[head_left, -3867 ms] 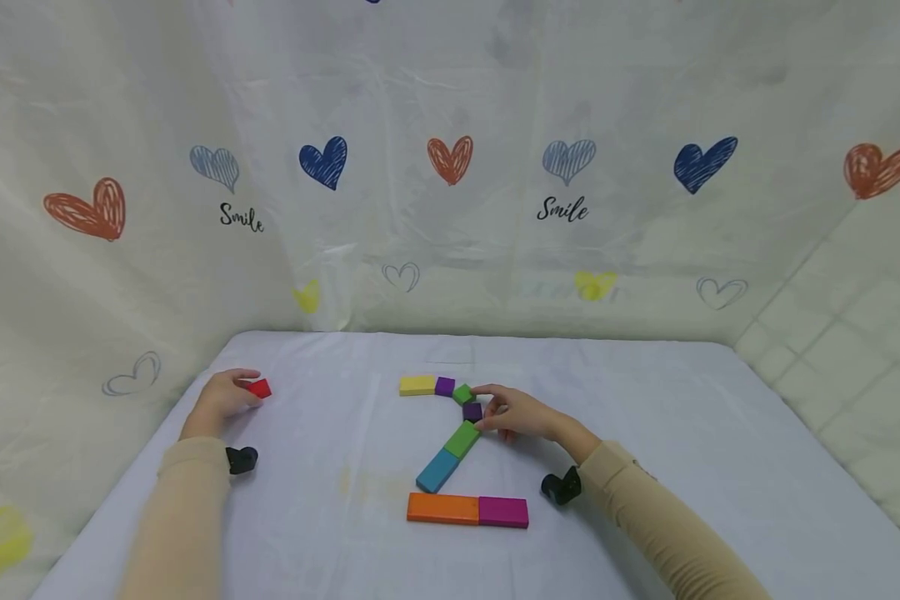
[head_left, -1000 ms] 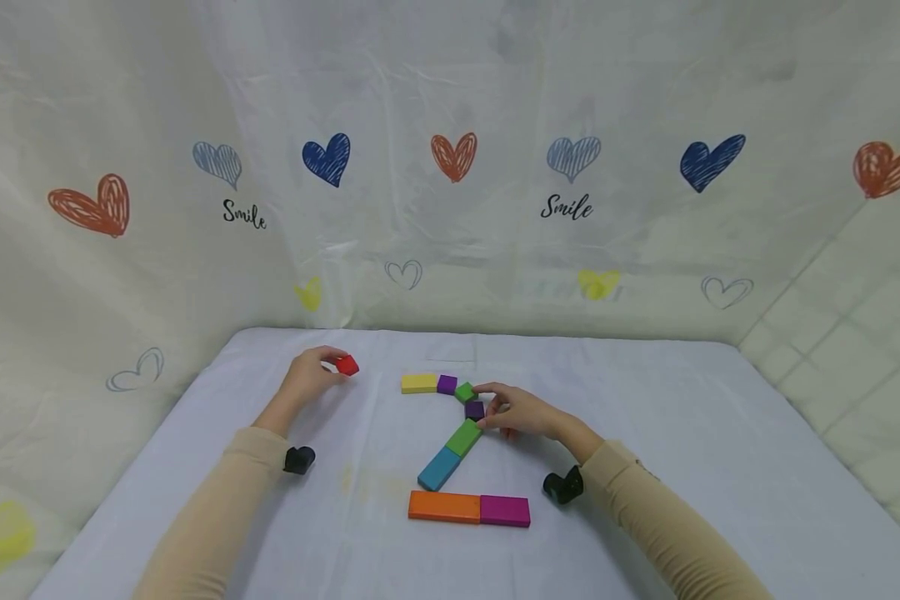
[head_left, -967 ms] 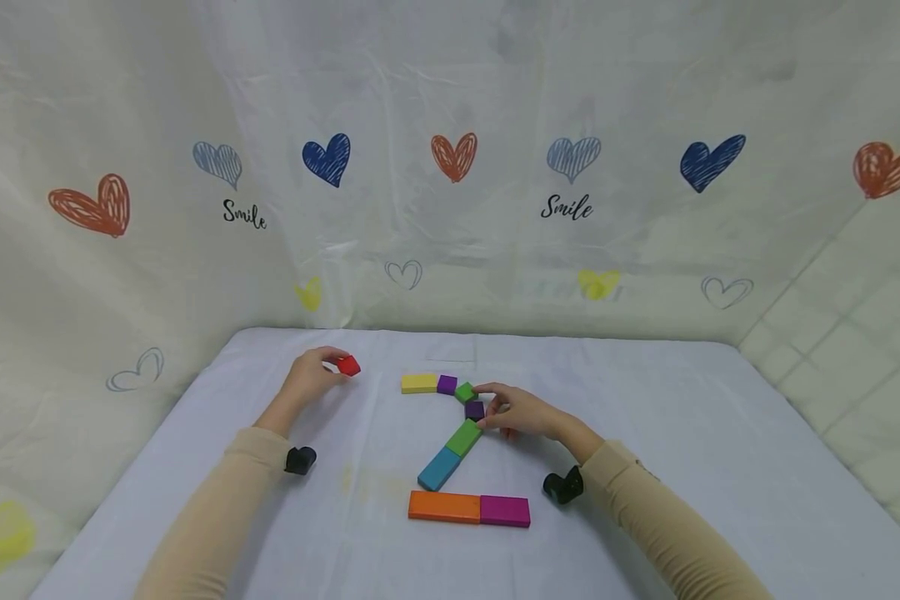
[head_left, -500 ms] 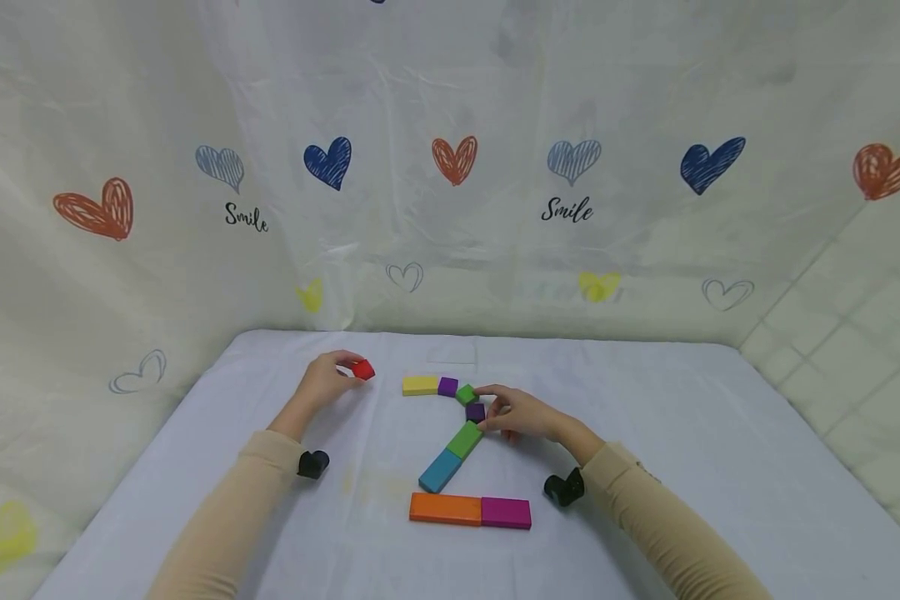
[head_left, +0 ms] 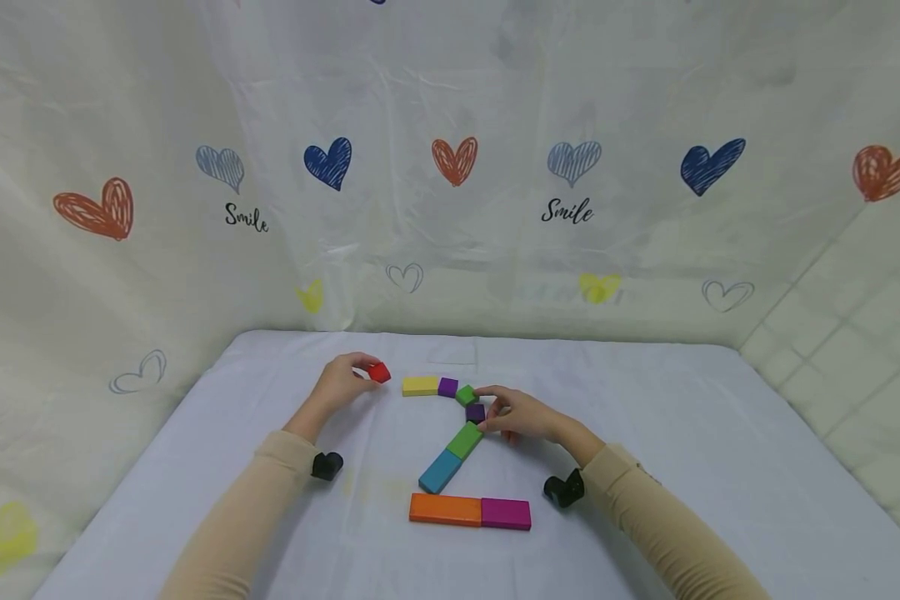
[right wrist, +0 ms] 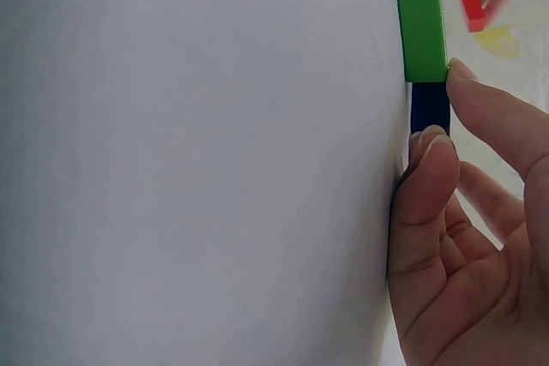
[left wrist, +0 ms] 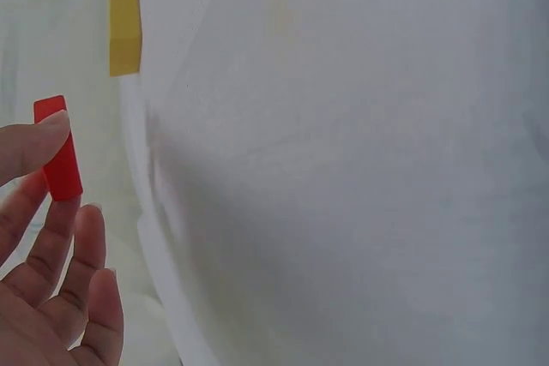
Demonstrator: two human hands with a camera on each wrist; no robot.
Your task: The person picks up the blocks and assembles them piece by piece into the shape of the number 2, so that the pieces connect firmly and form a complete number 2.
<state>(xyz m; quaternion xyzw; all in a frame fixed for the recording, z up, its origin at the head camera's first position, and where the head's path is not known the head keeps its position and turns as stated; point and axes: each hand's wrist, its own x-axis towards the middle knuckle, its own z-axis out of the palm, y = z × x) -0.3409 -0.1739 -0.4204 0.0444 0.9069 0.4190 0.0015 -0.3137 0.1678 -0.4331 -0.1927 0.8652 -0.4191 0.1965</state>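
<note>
My left hand point(head_left: 340, 385) pinches a small red block point(head_left: 379, 372) between thumb and fingers, left of the yellow block point(head_left: 420, 386). The left wrist view shows the thumb across the red block point(left wrist: 62, 156), the other fingers loosely bent. My right hand point(head_left: 521, 414) rests against the right side of a curved row of blocks. Its index fingertip touches the green cube point(head_left: 467, 395), and its thumb is at the upper end of the green block point(head_left: 465, 439). Between these sits a dark purple cube point(head_left: 476, 412), partly hidden by fingers in the right wrist view.
A purple block point(head_left: 447, 387) joins the yellow block to the green cube. Below the green block lies a blue block point(head_left: 440, 472). An orange block point(head_left: 445, 509) and a magenta block point(head_left: 506, 513) form a straight row nearer the front of the white-covered table point(head_left: 645, 417).
From the left side of the table, my left hand has carried the red block rightward, close to the yellow block's left end. My right hand and the laid blocks stay as they were.
</note>
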